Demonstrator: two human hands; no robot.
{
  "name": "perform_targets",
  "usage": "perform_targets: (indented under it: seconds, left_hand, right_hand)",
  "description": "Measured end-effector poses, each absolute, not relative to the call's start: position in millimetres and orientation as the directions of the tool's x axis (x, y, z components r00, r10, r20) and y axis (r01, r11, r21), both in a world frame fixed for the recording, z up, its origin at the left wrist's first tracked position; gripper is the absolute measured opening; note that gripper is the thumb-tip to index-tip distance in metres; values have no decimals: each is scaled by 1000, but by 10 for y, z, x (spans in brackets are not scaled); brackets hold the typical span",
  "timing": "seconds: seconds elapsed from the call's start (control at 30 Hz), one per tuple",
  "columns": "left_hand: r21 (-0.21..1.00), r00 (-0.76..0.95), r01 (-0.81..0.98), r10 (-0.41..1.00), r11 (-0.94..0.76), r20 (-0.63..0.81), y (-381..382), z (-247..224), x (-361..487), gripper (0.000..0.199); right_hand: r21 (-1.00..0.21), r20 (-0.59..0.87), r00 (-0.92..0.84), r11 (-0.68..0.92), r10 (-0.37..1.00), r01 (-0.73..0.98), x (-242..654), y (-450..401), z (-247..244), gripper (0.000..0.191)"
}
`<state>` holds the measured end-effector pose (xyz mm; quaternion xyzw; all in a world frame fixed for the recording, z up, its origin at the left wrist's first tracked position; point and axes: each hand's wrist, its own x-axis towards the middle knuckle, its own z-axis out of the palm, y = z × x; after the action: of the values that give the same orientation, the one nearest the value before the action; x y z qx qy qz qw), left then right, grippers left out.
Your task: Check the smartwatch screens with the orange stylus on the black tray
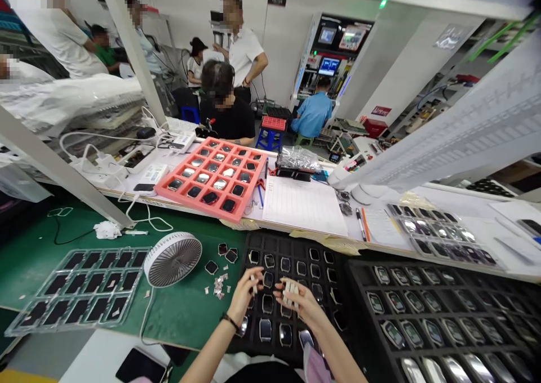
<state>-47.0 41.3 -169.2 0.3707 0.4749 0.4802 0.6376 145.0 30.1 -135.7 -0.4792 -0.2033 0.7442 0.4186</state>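
Note:
My left hand is above the left side of a black foam tray, its fingers bent around a small pale piece. To its right, my right hand holds several small whitish pieces between its curled fingers. Beneath both hands the tray carries rows of dark square watch-like parts. Small pinkish-white scraps lie scattered on the green mat left of my left hand, with a few dark square parts beside them. What exactly the small pieces in my hands are cannot be made out.
A white fan stands on the green mat, by a clear tray of black pads. A pink tray of square parts and paper sheets lie on the raised shelf. Another black tray is at right. People sit and stand beyond.

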Motion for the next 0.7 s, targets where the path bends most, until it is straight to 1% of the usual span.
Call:
perform_targets:
  seconds: [0.13,0.3,0.47,0.6,0.7]
  left_hand:
    - [970,51,-110,975,219,-215,940,-1955,-388,34]
    - [989,7,101,994,112,-113,1541,-2279,-233,33]
    - [957,-4,285,999,49,-50,1972,-2573,-152,32]
    - [912,-40,406,998,52,-39,2111,-2820,-148,17]
    - [884,-48,466,999,46,-27,2111,-2946,-151,13]
  right_hand:
    - [-735,-538,-151,-550,829,-397,1532,668,-1479,45]
    - [-749,-554,-116,-554,824,-363,1602,1220,-1764,42]
    - [-747,-570,-104,-566,815,-348,1626,1670,-2044,43]
    - [-737,-586,-119,-589,801,-332,1627,1849,-2199,43]
    - [-729,-597,-142,-608,790,-315,1622,1906,-2278,41]
